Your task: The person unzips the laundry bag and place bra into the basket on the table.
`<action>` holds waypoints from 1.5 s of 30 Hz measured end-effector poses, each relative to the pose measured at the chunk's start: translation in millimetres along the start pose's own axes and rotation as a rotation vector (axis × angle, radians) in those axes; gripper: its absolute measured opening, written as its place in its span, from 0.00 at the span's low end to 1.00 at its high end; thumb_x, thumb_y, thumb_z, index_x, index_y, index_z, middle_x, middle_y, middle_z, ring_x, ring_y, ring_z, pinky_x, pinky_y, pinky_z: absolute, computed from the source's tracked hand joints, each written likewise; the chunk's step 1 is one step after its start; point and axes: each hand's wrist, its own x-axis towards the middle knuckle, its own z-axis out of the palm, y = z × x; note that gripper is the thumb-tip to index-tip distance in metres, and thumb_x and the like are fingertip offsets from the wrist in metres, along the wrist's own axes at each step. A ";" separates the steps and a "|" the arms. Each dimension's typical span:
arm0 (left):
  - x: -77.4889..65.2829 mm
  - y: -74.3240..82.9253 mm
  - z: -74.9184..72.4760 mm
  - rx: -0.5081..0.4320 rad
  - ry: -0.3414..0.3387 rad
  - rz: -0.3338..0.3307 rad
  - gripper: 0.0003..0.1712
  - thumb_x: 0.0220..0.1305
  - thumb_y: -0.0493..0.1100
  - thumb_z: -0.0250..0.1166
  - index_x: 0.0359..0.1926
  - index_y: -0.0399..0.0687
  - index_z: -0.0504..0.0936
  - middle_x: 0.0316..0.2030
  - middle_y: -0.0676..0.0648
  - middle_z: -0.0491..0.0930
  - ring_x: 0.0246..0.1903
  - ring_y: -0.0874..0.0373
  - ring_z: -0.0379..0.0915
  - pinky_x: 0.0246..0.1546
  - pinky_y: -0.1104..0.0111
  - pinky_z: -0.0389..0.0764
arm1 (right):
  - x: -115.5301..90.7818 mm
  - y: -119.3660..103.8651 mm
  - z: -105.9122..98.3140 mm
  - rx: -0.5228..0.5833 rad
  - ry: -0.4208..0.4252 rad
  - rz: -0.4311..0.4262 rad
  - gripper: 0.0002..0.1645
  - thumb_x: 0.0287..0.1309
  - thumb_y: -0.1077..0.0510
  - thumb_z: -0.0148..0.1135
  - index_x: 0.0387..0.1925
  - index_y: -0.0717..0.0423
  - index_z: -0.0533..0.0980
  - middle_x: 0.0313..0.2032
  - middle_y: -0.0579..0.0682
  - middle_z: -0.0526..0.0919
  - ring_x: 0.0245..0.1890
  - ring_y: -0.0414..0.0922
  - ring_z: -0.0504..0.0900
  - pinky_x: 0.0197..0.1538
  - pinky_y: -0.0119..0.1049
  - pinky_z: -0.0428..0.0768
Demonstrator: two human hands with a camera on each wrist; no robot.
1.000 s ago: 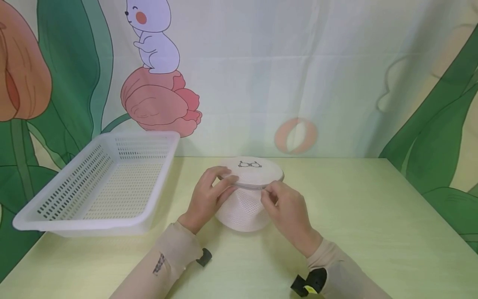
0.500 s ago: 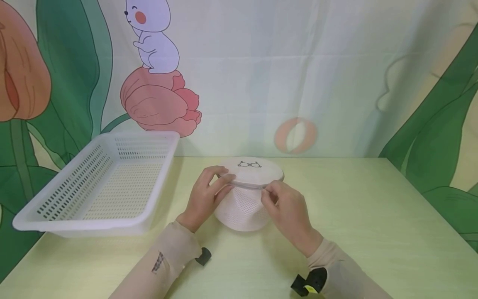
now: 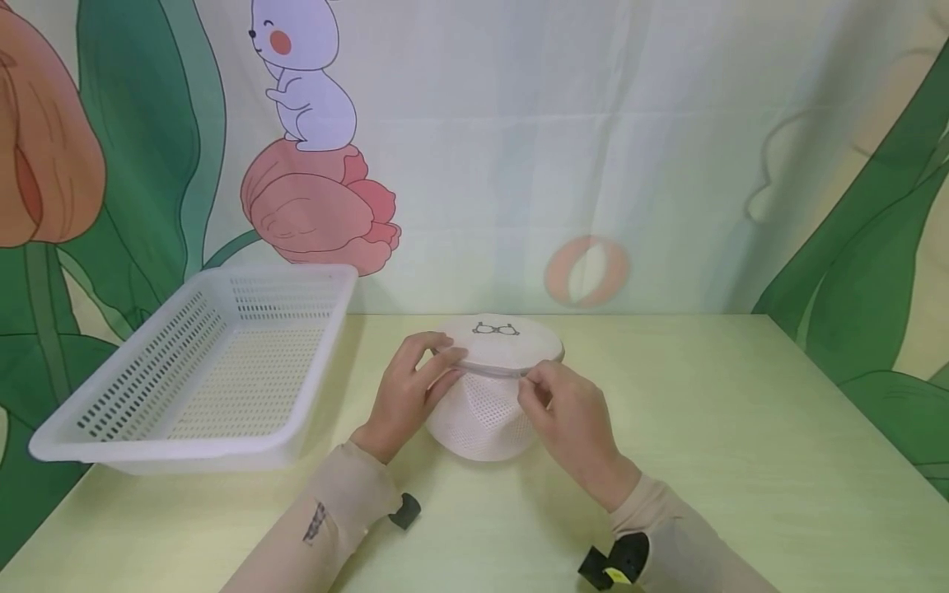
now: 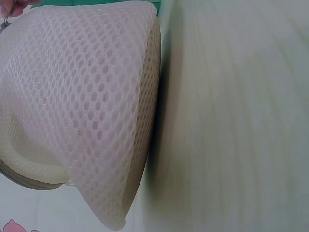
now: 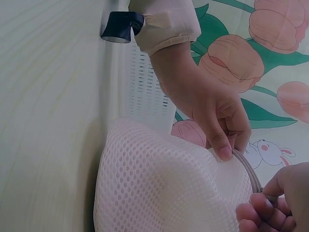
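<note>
With the left hand point(image 3: 406, 385) pinching the bag point(image 3: 485, 416) steady and the right hand point(image 3: 574, 424) gripping the zip pull point(image 4: 5, 23), a level tug along the curved rim point(image 3: 489, 370) should run smoothest.

White mesh bag point(image 4: 91, 82) against a pale tabletop point(image 4: 236, 121)
At upper left, the right hand point(image 4: 17, 7) pinches a small zip pull point(image 4: 5, 22); a grey-brown rim point(image 4: 30, 182) curves below, above a pink print point(image 4: 14, 226).

Beige sleeves point(image 3: 348, 490), black wrist devices point(image 3: 630, 556)
</note>
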 end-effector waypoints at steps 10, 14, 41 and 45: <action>-1.2 -2.1 -2.2 0.017 -0.021 -0.039 0.13 0.54 0.39 0.70 0.42 0.45 0.82 0.44 0.41 0.78 0.48 0.48 0.75 0.50 0.59 0.79 | 1.1 0.7 -0.1 -0.001 0.016 -0.018 0.07 0.53 0.65 0.59 0.22 0.55 0.74 0.17 0.46 0.75 0.19 0.35 0.70 0.23 0.24 0.69; -1.5 -3.2 -2.8 0.029 -0.017 -0.044 0.16 0.50 0.36 0.73 0.43 0.44 0.82 0.43 0.41 0.78 0.48 0.47 0.75 0.50 0.58 0.79 | 1.3 1.0 -0.2 0.002 0.022 -0.018 0.07 0.53 0.65 0.59 0.22 0.55 0.74 0.17 0.46 0.75 0.19 0.35 0.70 0.23 0.25 0.69; -1.3 -6.7 -5.3 0.041 -0.035 -0.071 0.18 0.52 0.36 0.72 0.46 0.45 0.81 0.45 0.41 0.78 0.47 0.47 0.75 0.50 0.57 0.78 | 2.2 1.9 -1.3 0.029 0.016 -0.010 0.06 0.54 0.65 0.60 0.23 0.56 0.75 0.19 0.46 0.76 0.20 0.35 0.71 0.24 0.25 0.71; -0.7 -6.6 -4.9 0.044 -0.038 -0.060 0.19 0.52 0.37 0.71 0.47 0.44 0.81 0.45 0.40 0.78 0.47 0.46 0.74 0.49 0.56 0.79 | 1.8 2.2 -1.3 0.036 0.008 0.002 0.06 0.54 0.64 0.60 0.23 0.56 0.76 0.19 0.46 0.77 0.20 0.35 0.72 0.25 0.25 0.72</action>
